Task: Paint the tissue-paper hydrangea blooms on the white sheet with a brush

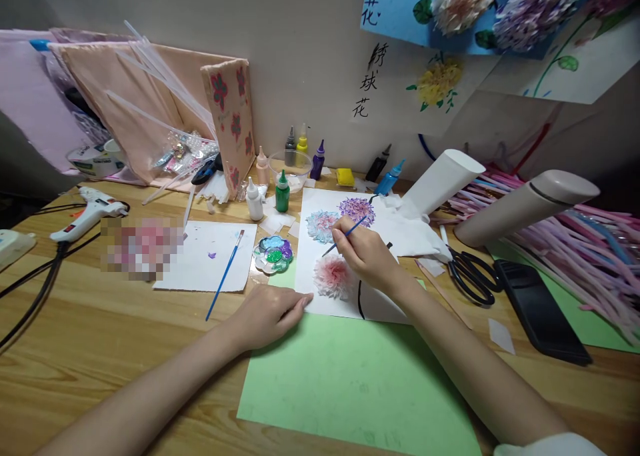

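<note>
My right hand (367, 255) pinches a thin blue paintbrush (351, 229), its tip down on a white sheet (306, 269). Three painted flowers show on that sheet: a pale blue one (321, 225), a purple one (357, 209) and a pink one (332, 276). My left hand (267, 315) rests on the wooden table with fingers loosely curled, fingertips touching the sheet's lower left corner. A flower-shaped paint palette (273, 253) sits just left of the sheet. A green sheet (350, 383) lies under and in front of it.
A second blue brush (225, 274) lies on another white sheet (200, 266). Several paint bottles (282, 191) stand at the back. A glue gun (90, 213) lies at the left; scissors (470, 276), a black phone (543, 313) and a lamp head (530, 203) at the right.
</note>
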Motion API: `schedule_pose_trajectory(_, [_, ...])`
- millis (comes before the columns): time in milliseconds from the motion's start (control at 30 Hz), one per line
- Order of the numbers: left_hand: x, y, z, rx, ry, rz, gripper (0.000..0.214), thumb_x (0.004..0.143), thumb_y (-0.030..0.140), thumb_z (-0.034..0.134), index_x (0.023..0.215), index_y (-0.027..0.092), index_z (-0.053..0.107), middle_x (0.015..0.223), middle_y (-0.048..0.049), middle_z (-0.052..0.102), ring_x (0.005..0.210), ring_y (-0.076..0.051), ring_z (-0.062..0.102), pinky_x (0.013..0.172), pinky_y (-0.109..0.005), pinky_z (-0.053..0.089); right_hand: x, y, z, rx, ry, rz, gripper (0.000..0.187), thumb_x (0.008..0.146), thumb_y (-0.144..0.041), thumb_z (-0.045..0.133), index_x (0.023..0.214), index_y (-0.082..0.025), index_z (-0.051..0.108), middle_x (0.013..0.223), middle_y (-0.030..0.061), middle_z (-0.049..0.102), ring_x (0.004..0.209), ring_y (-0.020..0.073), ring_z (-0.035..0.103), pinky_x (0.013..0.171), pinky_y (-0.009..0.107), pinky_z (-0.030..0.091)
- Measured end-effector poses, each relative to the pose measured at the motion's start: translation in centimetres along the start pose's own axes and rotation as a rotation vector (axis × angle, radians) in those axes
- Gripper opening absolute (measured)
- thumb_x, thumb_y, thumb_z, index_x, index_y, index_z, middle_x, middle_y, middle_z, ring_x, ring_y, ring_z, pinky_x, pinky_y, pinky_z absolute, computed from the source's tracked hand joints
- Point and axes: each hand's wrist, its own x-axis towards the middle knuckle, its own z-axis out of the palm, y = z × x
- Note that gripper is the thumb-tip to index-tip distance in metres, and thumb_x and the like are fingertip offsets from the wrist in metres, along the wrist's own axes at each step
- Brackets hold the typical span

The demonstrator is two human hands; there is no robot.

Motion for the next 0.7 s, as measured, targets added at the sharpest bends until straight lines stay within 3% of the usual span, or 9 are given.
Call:
schedule_pose_trajectory(500, [0.0,0.0,0.1,-0.011,-0.006,0.000,0.037,0.097,0.027,0.034,0.088,0.017,0.068,0.067,-0.0021,0.068,0.058,-0.012,0.061,0.053,-0.023,0.035,0.1,-0.2,-0.9,0.038,0.017,0.068,0.024,0.095,-0.030,0.032,0.073,-0.022,0.040,0.061,-0.0013,0.049,0.055,0.0138,0.049,0.057,0.026,0.035])
schedule_pose_trajectory(700, [0.0,-0.1,0.1,-0.003,-0.005,0.002,0.037,0.097,0.026,0.033,0.089,0.017,0.069,0.069,-0.0027,0.069,0.059,-0.013,0.062,0.053,-0.024,0.035,0.2,-0.1,-1.1,0.071,0.090,0.064,0.026,0.095,-0.030,0.032,0.072,-0.022,0.041,0.062,-0.0009,0.048,0.056,0.0137,0.047,0.059,0.026,0.036])
